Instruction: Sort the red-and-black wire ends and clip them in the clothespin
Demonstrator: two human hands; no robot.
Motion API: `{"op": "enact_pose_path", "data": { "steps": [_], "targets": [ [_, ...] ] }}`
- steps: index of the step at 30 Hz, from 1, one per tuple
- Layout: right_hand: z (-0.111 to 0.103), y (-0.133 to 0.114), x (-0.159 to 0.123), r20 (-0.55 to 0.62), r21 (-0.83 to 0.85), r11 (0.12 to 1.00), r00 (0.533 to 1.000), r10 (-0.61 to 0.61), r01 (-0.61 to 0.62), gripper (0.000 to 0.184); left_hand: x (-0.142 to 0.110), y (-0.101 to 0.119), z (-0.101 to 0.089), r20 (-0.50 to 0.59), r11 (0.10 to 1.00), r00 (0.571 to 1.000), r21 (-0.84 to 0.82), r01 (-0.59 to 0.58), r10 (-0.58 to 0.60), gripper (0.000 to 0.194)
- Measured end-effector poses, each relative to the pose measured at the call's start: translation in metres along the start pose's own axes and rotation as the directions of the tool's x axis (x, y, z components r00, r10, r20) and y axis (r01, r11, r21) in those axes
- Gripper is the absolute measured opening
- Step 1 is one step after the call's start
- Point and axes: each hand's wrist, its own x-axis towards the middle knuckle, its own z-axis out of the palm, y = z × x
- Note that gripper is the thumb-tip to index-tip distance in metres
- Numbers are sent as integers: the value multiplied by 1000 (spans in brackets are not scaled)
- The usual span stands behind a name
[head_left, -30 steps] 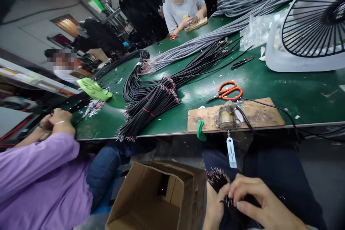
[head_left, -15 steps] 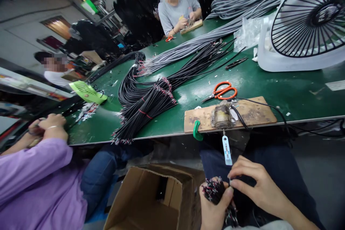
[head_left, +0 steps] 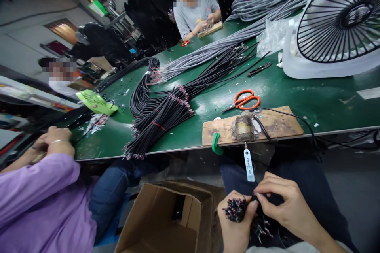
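Sits at a big green table (head_left: 332, 106), with an open box (head_left: 139, 221) below the near edge. Has a white fan (head_left: 320, 72) on top at the right, a wooden board (head_left: 279, 124) along the edge, then 1 pair of orange scissors (head_left: 237, 104) just behind. Holds the bundle (head_left: 234, 210) over the lap, wrapped tight in the left hand (head_left: 234, 231). Pinches 1 wire (head_left: 254, 193) beside it between right hand (head_left: 282, 201) thumb and finger.
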Motion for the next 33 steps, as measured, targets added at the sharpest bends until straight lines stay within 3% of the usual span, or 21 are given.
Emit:
{"op": "enact_pose_path", "data": {
  "steps": [7,15,19,22,24,29,31,33],
  "targets": [
    [-5,2,0,16,34,996,996,86,-87,13,0,-4,3,-26,983,997,-173,66,-72,18],
    [-1,2,3,-101,-78,981,978,-184,176,18,2,5,5,-67,967,989,-230,112,-131,20],
    [-10,9,5,-226,-136,988,969,-104,75,18,2,5,3,-142,946,978,-307,102,-152,21],
    [-9,8,5,-111,18,999,993,30,-28,10,4,7,4,-132,967,988,-253,43,-78,18],
    [-4,3,5,-25,102,994,998,50,-47,5,5,8,4,-97,975,994,-219,22,-45,17],
    [4,-2,4,-32,139,990,999,-15,20,18,5,4,-2,98,961,982,-214,177,-159,27],
    [5,1,2,55,307,948,997,63,-77,19,5,2,-4,196,930,958,-264,255,-207,31],
    [6,7,2,195,514,818,964,182,-259,25,7,4,-4,217,912,958,-322,253,-190,30]
  ]
}}
